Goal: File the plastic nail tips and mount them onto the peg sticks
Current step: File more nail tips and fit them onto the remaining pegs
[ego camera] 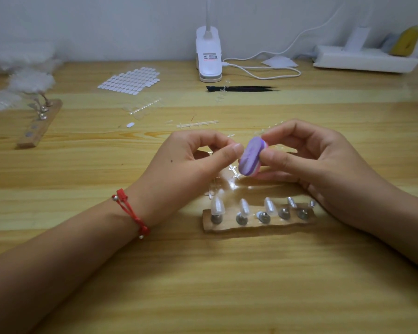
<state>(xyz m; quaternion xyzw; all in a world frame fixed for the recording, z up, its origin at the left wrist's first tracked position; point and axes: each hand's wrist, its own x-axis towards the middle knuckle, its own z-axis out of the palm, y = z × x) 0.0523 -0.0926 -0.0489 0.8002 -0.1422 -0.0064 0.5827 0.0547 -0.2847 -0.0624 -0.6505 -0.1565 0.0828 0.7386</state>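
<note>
My right hand (307, 160) pinches a small purple oval file block (251, 156) between thumb and fingers above the table. My left hand (191, 165) is curled with thumb and forefinger pinched against the file's left edge; whatever it pinches there is too small to make out. Just in front of both hands lies a wooden peg base (256, 225) with several metal pegs; three of them carry clear nail tips (217, 204). Loose clear nail-tip sprues (197, 124) lie beyond the hands.
A second wooden peg base (39, 124) lies at the left. A sheet of adhesive tabs (129, 80), black tweezers (241, 88), a white clip lamp (209, 54) with its cable and a white power strip (364, 60) stand at the back.
</note>
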